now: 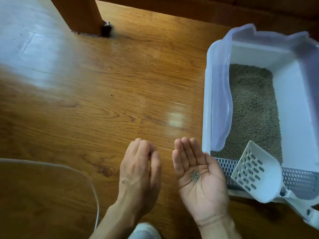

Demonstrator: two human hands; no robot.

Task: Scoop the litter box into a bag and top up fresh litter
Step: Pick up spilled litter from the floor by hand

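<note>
A white litter box (208, 100) with a translucent lilac rim guard stands at the right on the wooden floor. Grey-brown litter (253, 109) fills its tray. A white slotted scoop (257, 173) lies across the box's grated front step, handle toward the lower right. My right hand (198, 176) is held palm up beside the box's front left corner, fingers straight, with a small pile of litter grains (195, 175) in the palm. My left hand (139, 171) hovers just left of it, fingers loosely curled with the thumb near the fingertips; whether it pinches any grains I cannot see.
Stray litter grains (150, 125) lie scattered on the floor ahead of my hands. A clear plastic mat edge (93, 183) curves at the lower left. A wooden furniture leg (82, 16) stands at the top, with a dark low cabinet base behind the box.
</note>
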